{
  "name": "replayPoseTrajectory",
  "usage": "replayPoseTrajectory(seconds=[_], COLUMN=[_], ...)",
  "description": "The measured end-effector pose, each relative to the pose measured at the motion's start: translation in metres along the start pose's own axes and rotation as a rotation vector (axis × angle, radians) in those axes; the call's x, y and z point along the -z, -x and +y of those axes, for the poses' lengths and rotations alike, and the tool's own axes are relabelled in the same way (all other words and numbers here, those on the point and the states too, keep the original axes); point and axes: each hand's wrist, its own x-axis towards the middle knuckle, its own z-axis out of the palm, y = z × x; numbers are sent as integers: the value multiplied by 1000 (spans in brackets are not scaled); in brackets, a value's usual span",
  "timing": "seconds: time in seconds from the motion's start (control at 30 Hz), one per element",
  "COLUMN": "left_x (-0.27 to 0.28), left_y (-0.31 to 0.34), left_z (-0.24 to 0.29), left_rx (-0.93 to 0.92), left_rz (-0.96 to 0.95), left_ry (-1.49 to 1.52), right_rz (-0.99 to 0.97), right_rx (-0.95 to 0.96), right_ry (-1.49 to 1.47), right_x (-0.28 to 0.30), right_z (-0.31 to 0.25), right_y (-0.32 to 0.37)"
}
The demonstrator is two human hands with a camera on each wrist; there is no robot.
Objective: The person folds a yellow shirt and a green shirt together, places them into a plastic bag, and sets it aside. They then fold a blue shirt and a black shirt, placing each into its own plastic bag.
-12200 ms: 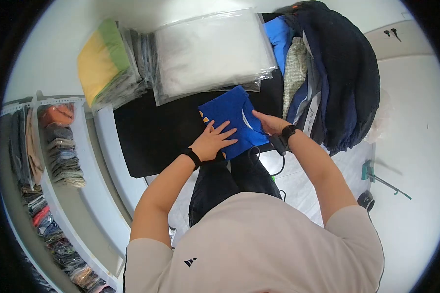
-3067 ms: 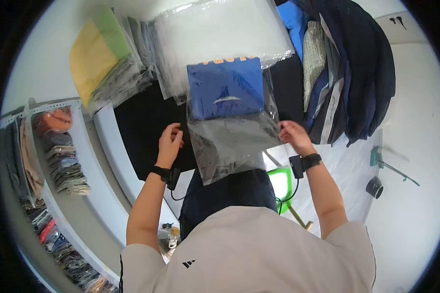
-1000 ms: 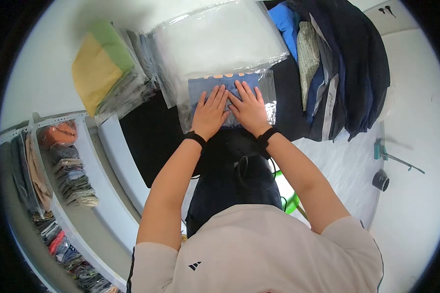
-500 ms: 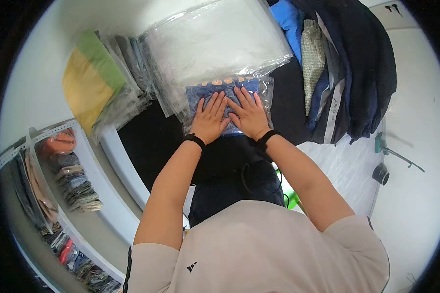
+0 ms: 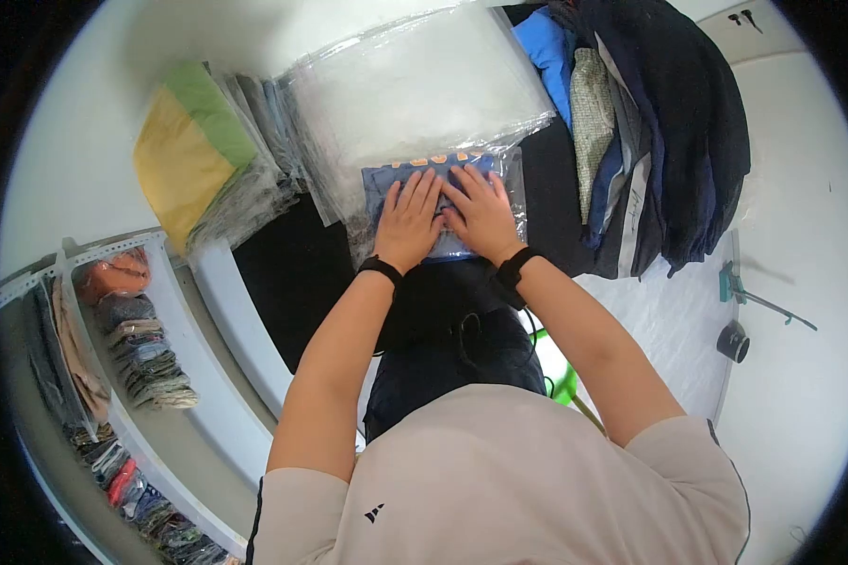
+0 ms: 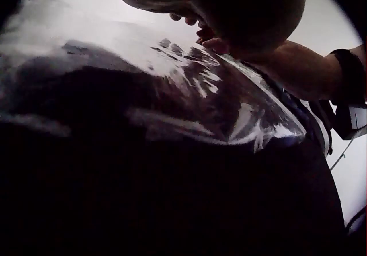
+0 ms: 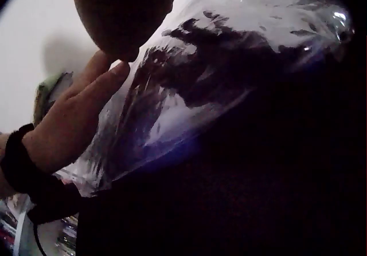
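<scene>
A folded blue garment [image 5: 375,188] with orange lettering along its far edge lies inside a clear plastic bag [image 5: 515,188] on the black tabletop. My left hand [image 5: 410,224] presses flat on the left half of the bagged garment, fingers straight and slightly spread. Beside it my right hand [image 5: 485,217] presses on the right half, the two thumbs almost meeting. Between them they cover most of the garment's middle. In the left wrist view the bag's plastic [image 6: 200,84] looks shiny and wrinkled. The right wrist view shows my left hand [image 7: 74,118] at the bag's far side.
A stack of clear plastic bags [image 5: 415,85] lies just beyond the garment. Yellow-and-green packaged cloth [image 5: 193,141] stands at the back left, and a pile of dark clothes [image 5: 678,132] at the right. Shelves of bagged clothes [image 5: 146,348] line the left side.
The blue garment, bare at first, is now bagged. The bag's long loose end, spread toward me earlier, no longer shows. Both hands came from the bag's sides onto it and have barely moved since.
</scene>
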Motion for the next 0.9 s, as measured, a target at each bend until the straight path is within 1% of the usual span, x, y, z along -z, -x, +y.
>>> replayPoseTrajectory(seconds=[0.03,0.07,0.13,0.27,0.5,0.73,0.83,0.87,0.9], left_x=[-3,-5,-9,-14,-19,-21,-18,-15,-11], left_y=[-3,-6,-13,-15,-20,-20,-22,-19,-19], left_z=[0,-3,-8,-12,-18,-19,-21,-23,-26], left_rx=[-17,-19,-1,1,10,-3,-20,-32,-43], left_rz=[92,95,20,-22,-52,-38,-71,-67,-80], left_ry=[-55,-54,-48,-18,40,41,29,22,104], right_rz=[49,99,94,28,-12,22,-47,-34,-115], right_rx=[-1,-1,-5,-21,-49,-62,-57,-62,-58], right_ry=[52,106,120,47,-65,-46,-96,-94,-103], right_x=[-1,-1,-2,-11,-19,-23,-17,-12,-6], right_z=[1,4,11,21,28,29,30,30,30], right_y=[-3,-6,-10,-11,-14,-12,-12,-11,-12])
